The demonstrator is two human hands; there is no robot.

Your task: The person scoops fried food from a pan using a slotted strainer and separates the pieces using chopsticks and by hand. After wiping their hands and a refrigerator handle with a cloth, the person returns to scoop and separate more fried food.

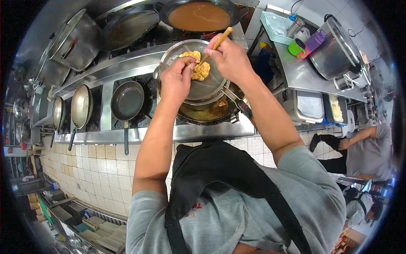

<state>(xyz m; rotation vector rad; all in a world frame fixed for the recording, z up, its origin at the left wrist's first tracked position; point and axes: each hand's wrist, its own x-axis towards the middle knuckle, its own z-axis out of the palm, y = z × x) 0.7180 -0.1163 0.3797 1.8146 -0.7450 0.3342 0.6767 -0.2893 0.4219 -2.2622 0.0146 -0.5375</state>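
A round mesh strainer (206, 91) rests over a dark wok of yellowish oil (198, 115) on the stove in front of me. Two golden, crisp-looking fried pieces are above its mesh: a larger piece (202, 72) and a smaller one (191, 55) behind it. My left hand (176, 80) is pinched closed at the fried food, its fingertips touching it. My right hand (228, 59) grips a light wooden stick (223, 38), slanting down toward the larger piece. The stick's lower end is partly hidden by my fingers and the food.
Behind stand a wok of brown liquid (198, 19) and a dark wok (129, 29). Frying pans, one black (127, 100), sit left. A steel counter (296, 72) at right carries a large pot (336, 48) and a purple bottle (315, 41). Another person (368, 152) is at far right.
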